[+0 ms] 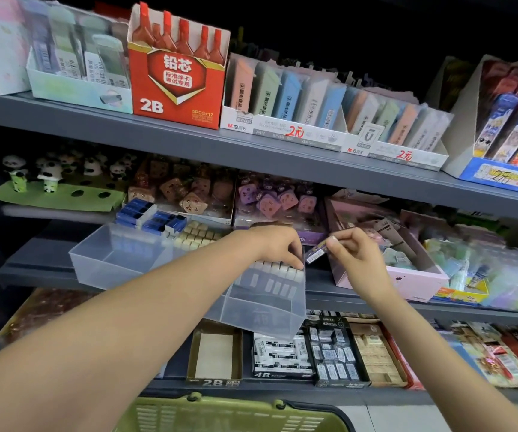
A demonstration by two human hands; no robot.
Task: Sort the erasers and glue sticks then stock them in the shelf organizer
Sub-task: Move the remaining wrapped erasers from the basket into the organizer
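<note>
Item: eraser point(316, 255), sleeved, light, stiff; your right hand point(356, 256) pinches its end. Left hand point(278, 246) fingertips curl onto eraser row point(278, 267) at clear organizer point(264, 302) rim, shelf front edge. Grip sleeve sides.

Both arms outstretched — left hand point(278, 246) (fingers curled), right hand point(352, 257) pinching.

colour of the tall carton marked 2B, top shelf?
Red cardboard carton, white lettering; head view.

A clear organizer point(120, 260) sits on the middle shelf, its right compartment tilting forward off the edge. White erasers point(278, 269) stand in a row inside (wrapped). Another eraser point(316, 254) is above its right rim, dark-sleeved.
</note>
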